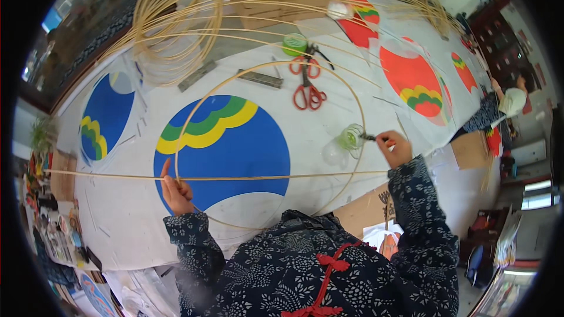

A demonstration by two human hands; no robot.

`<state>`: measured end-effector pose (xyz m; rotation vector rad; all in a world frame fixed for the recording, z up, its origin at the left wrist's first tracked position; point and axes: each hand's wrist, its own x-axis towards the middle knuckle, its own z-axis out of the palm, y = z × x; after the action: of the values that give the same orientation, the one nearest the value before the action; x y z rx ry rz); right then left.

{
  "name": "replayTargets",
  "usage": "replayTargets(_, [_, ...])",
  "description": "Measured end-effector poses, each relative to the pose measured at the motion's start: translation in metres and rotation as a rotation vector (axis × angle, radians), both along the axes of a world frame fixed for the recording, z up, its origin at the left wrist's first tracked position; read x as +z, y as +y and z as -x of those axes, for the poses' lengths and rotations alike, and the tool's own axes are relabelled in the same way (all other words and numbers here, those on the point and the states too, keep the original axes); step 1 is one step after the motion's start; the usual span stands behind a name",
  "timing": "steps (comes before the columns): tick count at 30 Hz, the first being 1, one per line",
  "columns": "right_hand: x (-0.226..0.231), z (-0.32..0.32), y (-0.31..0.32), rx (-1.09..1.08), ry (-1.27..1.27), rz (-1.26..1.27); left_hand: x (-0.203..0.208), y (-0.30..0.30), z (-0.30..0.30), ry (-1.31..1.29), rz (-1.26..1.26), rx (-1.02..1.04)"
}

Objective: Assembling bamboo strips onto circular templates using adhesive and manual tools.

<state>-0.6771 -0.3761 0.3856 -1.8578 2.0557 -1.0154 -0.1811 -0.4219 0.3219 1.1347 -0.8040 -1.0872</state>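
My left hand (176, 191) pinches a thin bamboo hoop (362, 114) where a straight bamboo strip (117, 175) crosses it. The strip runs sideways across the hoop's lower part. Beyond the hoop's right side, my right hand (396, 148) is closed on a small dark thing (369, 137), too small to name. Its tip reaches toward a clear green roll of tape (351, 137) on the table. Partly inside the hoop's outline lies a blue round sheet (235, 152) with scalloped yellow and green bands.
Red-handled scissors (309, 97) lie beyond the hoop, near a green tape roll (294, 44) and a grey metal bar (260, 78). A bamboo coil (141, 20) and long strips occupy the back. Another blue piece (108, 108) lies left, red pieces (405, 73) right.
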Motion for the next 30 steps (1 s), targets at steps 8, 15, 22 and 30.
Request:
replayTargets(8, [-0.061, -0.017, 0.069, -0.130, -0.175, -0.260, -0.002, -0.002, -0.001, 0.002, -0.014, 0.007])
replayTargets(15, [0.019, -0.010, 0.002, -0.126, -0.095, 0.013, 0.004, -0.001, 0.005, -0.010, -0.042, 0.004])
replayTargets(22, [0.139, -0.095, -0.085, 0.289, -0.012, 0.163, 0.020, -0.002, 0.026, -0.016, -0.024, -0.018])
replayTargets(30, [0.152, -0.203, -0.089, 0.494, 0.074, 0.424, 0.018, -0.001, 0.020, 0.003, 0.016, 0.020])
